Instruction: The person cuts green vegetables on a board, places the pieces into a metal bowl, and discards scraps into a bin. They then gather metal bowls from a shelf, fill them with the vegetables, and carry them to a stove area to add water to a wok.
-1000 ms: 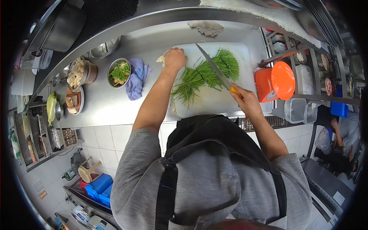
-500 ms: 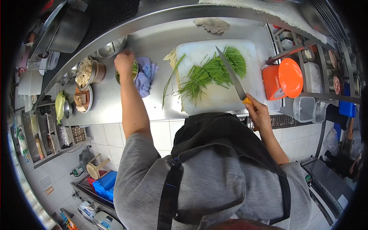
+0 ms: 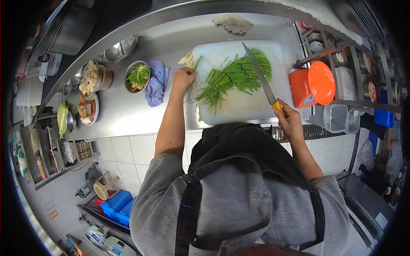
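My right hand (image 3: 290, 121) grips the yellow handle of a kitchen knife (image 3: 261, 77), its long blade slanting up over the white cutting board (image 3: 243, 112). Beside the blade lies a spread of cut green chives (image 3: 239, 77). At the board's left edge, my left hand (image 3: 184, 80) has its fingers closed around a few long chive stalks (image 3: 197, 63). Left of that hand, a steel bowl (image 3: 127, 79) contains chopped greens (image 3: 139, 76) and pale pieces. A crumpled purple cloth (image 3: 157, 85) lies between the bowl and my left hand.
An orange container (image 3: 300, 87) with its lid (image 3: 321, 83) stands right of the board. A grey rag (image 3: 232, 23) lies behind it. Further left are a container of pale pieces (image 3: 89, 81), a plate of brown blocks (image 3: 87, 112) and another steel bowl (image 3: 121, 49). A metal shelf edge (image 3: 171, 15) runs overhead.
My left hand has moved right, from over the steel bowl to the chive stalks by the board. The bowl's greens are now uncovered. My right hand keeps the knife in nearly the same place.
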